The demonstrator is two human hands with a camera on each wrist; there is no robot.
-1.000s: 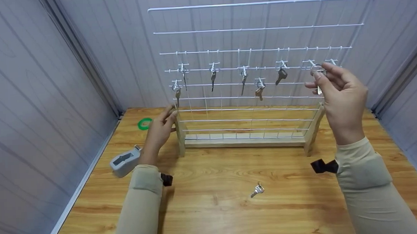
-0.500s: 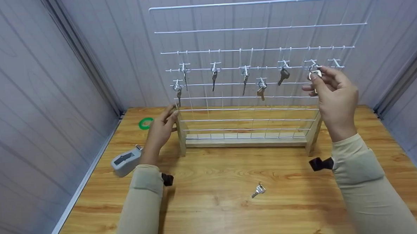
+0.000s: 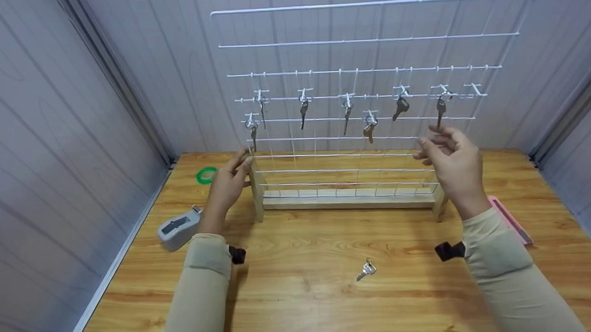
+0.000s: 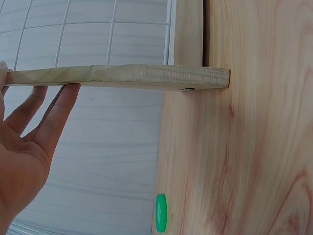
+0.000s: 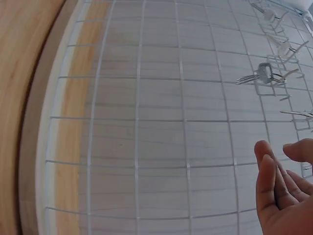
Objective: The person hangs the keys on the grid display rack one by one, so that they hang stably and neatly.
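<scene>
A white wire grid rack [image 3: 380,170] stands on wooden side posts, and several keys on rings hang from its hooks. My left hand [image 3: 229,181] holds the left wooden post [image 4: 132,76], thumb on one side and fingers on the other. At the right, a key [image 3: 441,107] hangs by its ring from a hook. Just below that key is my right hand [image 3: 455,166], fingers loosely bent with nothing between them; the right wrist view shows its thumb apart from the fingertips. One more key [image 3: 366,270] lies on the table in front of the rack.
A grey tape dispenser [image 3: 177,232] stands left of the rack, with a green ring-shaped roll [image 3: 206,175] behind it. Partly behind my right sleeve lies a long pink object [image 3: 510,219]. Another hook [image 3: 475,89] sits at the grid's right end. Panelled walls enclose the table.
My right hand has let go of the key, which now hangs on the hook, and has moved down and left. The pink object has come into view. My left hand stays put.
</scene>
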